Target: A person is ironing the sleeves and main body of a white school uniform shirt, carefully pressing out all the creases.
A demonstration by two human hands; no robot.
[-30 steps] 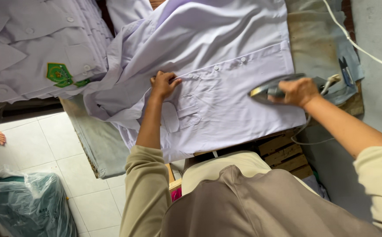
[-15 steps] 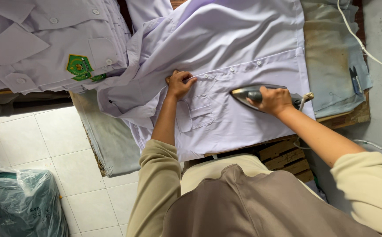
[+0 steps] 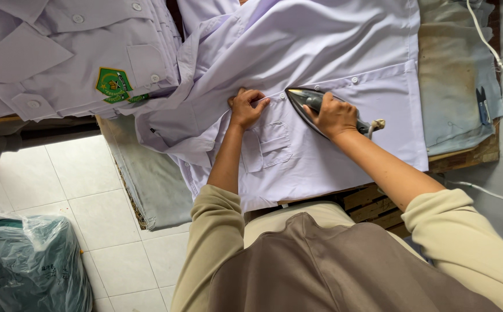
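A pale lilac shirt (image 3: 332,52) lies spread over the padded ironing board (image 3: 453,86). My left hand (image 3: 244,107) presses the fabric flat near the button strip, just above the shirt's chest pocket (image 3: 266,144). My right hand (image 3: 335,115) grips the handle of a clothes iron (image 3: 303,103), whose pointed soleplate rests on the shirt and points toward my left hand, a short gap apart.
A stack of folded lilac shirts (image 3: 61,58) with a green badge (image 3: 113,84) sits at upper left. The iron's white cord (image 3: 488,46) runs along the right edge. Small blue snips (image 3: 481,104) lie on the board. A green plastic-wrapped bundle (image 3: 29,263) stands on the tiled floor.
My right hand has slid the iron leftward across the shirt toward my left hand, which has kept pressing the fabric by the button strip.
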